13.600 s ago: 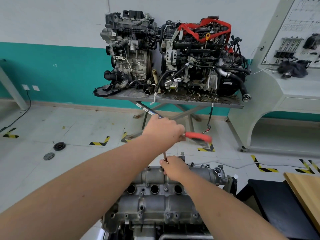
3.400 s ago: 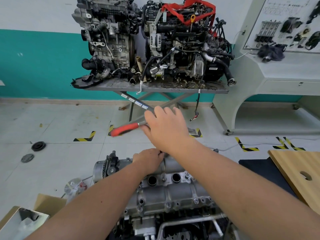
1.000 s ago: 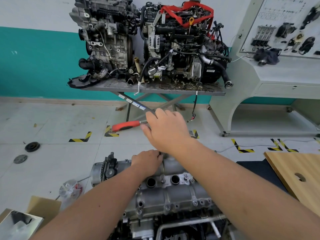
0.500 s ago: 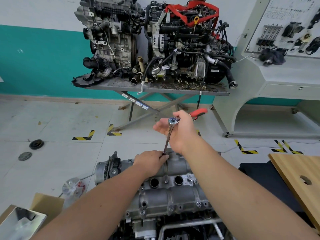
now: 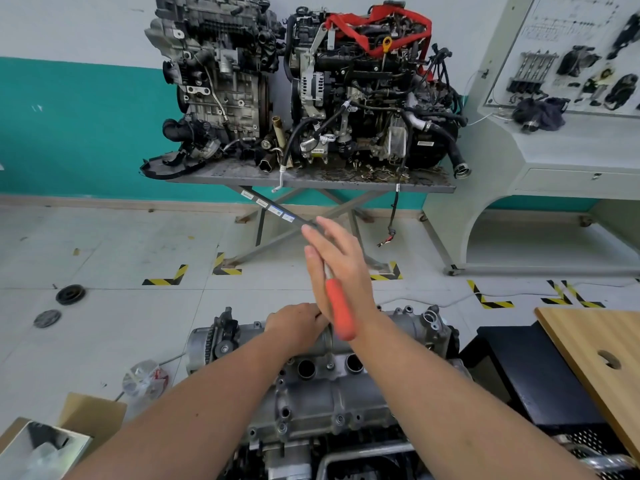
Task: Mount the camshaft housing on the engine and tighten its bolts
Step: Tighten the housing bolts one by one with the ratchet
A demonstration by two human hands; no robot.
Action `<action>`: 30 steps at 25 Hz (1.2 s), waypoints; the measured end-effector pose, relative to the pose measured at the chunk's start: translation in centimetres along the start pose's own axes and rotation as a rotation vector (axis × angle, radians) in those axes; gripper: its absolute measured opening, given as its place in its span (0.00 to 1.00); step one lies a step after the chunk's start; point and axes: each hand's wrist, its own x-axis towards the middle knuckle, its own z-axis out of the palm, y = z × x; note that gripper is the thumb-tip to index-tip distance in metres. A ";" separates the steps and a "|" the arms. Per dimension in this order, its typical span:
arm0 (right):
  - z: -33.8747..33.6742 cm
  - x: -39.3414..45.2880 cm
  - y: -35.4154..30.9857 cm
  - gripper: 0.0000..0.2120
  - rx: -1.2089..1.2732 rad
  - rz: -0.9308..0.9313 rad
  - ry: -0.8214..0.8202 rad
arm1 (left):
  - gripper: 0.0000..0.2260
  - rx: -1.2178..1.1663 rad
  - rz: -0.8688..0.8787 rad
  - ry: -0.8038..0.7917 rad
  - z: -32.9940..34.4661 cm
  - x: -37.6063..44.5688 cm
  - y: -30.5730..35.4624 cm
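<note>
Over the camshaft housing (image 5: 311,393) | right hand (image 5: 337,261) grip pinching ratchet (image 5: 341,313) | left hand (image 5: 296,327) grip curled, contents hidden

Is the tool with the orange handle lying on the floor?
No, the right hand holds the orange-handled ratchet up in the air above the camshaft housing.
</note>
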 end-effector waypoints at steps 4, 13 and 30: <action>-0.6 1.6 -0.3 0.17 -0.493 -0.315 -0.163 | 0.12 -0.110 -0.079 0.032 -0.3 -0.5 0.6; -1.1 5.8 -3.3 0.19 -0.846 0.028 -0.706 | 0.15 -0.078 -0.145 -0.019 -0.5 -0.5 0.2; -0.8 3.2 -2.1 0.08 0.958 1.149 0.260 | 0.16 -0.039 -0.127 0.030 0.3 -0.5 -0.2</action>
